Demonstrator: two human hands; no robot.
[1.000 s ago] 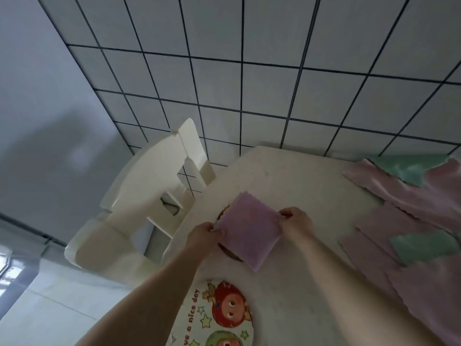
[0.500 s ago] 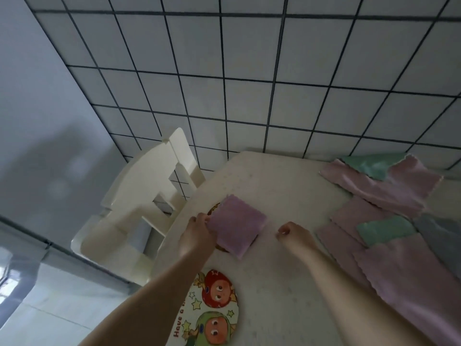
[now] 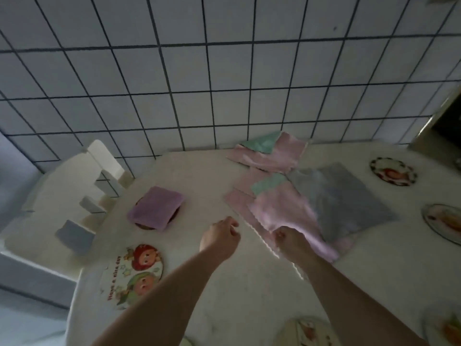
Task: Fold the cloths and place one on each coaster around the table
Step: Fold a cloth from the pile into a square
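Observation:
A folded purple cloth point(image 3: 156, 208) lies on a round coaster point(image 3: 144, 224) at the table's left side, hiding most of it. A heap of loose cloths spreads over the middle: pink ones point(image 3: 275, 208), green ones point(image 3: 264, 143) and a grey one point(image 3: 341, 196). My right hand point(image 3: 290, 242) grips the near edge of a pink cloth and lifts it a little. My left hand point(image 3: 220, 237) hovers just left of the heap, fingers curled, holding nothing.
Bare cartoon coasters lie around the table point(image 3: 212, 176): one at the front left point(image 3: 134, 273), two on the right point(image 3: 393, 171) point(image 3: 444, 222), more at the bottom edge point(image 3: 309, 330). A white chair point(image 3: 82, 186) stands at the left. A tiled wall point(image 3: 224, 71) is behind.
Both hands let go of the folded purple cloth, which now rests on its coaster. They moved right to the heap, and my right hand took hold of a pink cloth.

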